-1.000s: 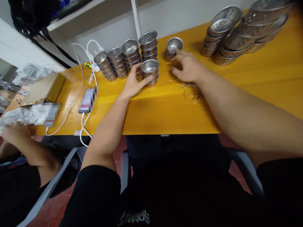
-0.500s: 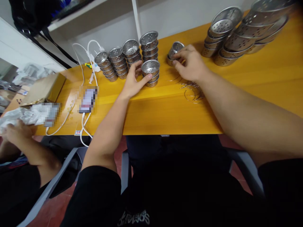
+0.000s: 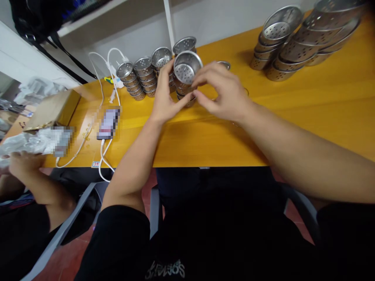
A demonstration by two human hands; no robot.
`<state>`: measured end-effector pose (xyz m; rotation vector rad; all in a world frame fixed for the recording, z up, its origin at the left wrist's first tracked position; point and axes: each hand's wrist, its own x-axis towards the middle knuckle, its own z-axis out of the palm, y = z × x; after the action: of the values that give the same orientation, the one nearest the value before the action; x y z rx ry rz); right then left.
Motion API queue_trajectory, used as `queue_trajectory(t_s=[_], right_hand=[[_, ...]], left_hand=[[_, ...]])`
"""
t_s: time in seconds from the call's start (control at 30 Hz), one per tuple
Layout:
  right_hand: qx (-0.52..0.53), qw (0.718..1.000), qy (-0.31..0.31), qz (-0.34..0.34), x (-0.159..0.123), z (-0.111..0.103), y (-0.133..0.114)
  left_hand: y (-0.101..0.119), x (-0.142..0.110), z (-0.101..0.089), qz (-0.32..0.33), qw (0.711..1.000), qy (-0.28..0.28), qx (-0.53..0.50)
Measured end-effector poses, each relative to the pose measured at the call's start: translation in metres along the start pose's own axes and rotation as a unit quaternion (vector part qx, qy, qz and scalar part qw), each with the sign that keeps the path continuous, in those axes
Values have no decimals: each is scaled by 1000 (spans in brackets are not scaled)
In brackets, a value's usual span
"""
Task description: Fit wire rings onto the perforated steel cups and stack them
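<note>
A small perforated metal cup (image 3: 187,67) sits tilted at the top of the front stack of similar cups (image 3: 189,102). My right hand (image 3: 224,91) pinches this cup at its right side, fingertips and thumb against the wall. Around the left and front of the stack curves my left hand (image 3: 164,97), its thumb reaching across below the upper cup. Whether the upper cup is fully seated in the stack is hidden by my hands. Behind my right hand, only the rim of another metal cup (image 3: 225,64) shows.
Several stacks of perforated cups (image 3: 143,76) stand behind and left of my hands. Larger perforated cups (image 3: 278,43) are stacked at the right. A phone (image 3: 108,123) with white cables, a cardboard box (image 3: 52,109) and a co-worker's hand (image 3: 23,162) are at the left.
My right hand has moved left from the two cups near the wire rings, bringing one cup to the front stack. My left hand stays at the stack, slightly raised.
</note>
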<state>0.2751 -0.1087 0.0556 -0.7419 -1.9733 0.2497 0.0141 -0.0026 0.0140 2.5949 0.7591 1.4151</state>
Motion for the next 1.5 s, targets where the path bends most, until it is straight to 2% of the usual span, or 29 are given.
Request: queue_trajectory(t_s=[0.1, 0.23, 0.47, 0.63, 0.83, 1.13, 1.3, 1.5], right_hand=[[27, 999, -31, 33, -3, 7, -7], [-4, 997, -31, 69, -2, -1, -5], [-51, 994, -70, 60, -2, -7, 0], [-32, 994, -90, 54, -4, -6, 1], [0, 996, -66, 55, -5, -4, 1], [31, 994, -84, 63, -3, -3, 8], [11, 993, -94, 77, -3, -8, 2], [30, 993, -47, 102, -1, -10, 3]], left_hand=[[0, 3, -1, 4, 1000, 8, 1], [12, 6, -5, 22, 1000, 5, -2], [43, 8, -7, 45, 999, -13, -14], [43, 7, -9, 48, 998, -21, -22], [39, 6, -9, 56, 998, -18, -14], [28, 2, -6, 71, 996, -41, -26], [35, 5, -11, 34, 998, -40, -29], [47, 8, -17, 10, 999, -38, -24]])
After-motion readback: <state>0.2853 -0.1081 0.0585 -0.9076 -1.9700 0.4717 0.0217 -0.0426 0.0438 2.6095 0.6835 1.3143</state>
